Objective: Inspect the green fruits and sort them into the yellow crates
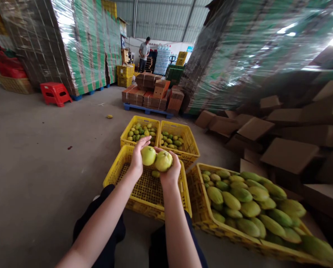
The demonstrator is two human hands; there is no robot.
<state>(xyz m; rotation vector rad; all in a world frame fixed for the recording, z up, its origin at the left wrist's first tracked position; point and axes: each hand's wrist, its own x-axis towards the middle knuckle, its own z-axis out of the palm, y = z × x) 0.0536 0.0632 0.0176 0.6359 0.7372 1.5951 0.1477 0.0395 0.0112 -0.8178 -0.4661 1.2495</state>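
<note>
My left hand (137, 158) is closed around the side of a yellow-green papaya (148, 155), its end facing me. A second, slightly yellower papaya (163, 161) lies in my right hand (173, 172), fingers curled behind it. The two fruits sit side by side, close together or touching. Both are held above a yellow plastic crate (114, 167) with a slatted floor. One small green-yellow fruit (155, 174) shows inside that crate, below the held papayas. To the right, another yellow crate (201, 208) is heaped with several papayas (250, 209).
Beyond stand two yellow crates (140, 118) (193, 139) of smaller fruit. A blue pallet (146, 110) carries flattened cartons. Cardboard boxes (289, 154) pile up at right. Wrapped stacks (85, 48) flank the aisle. A red stool (54, 93) and a distant person (144, 50) are also visible.
</note>
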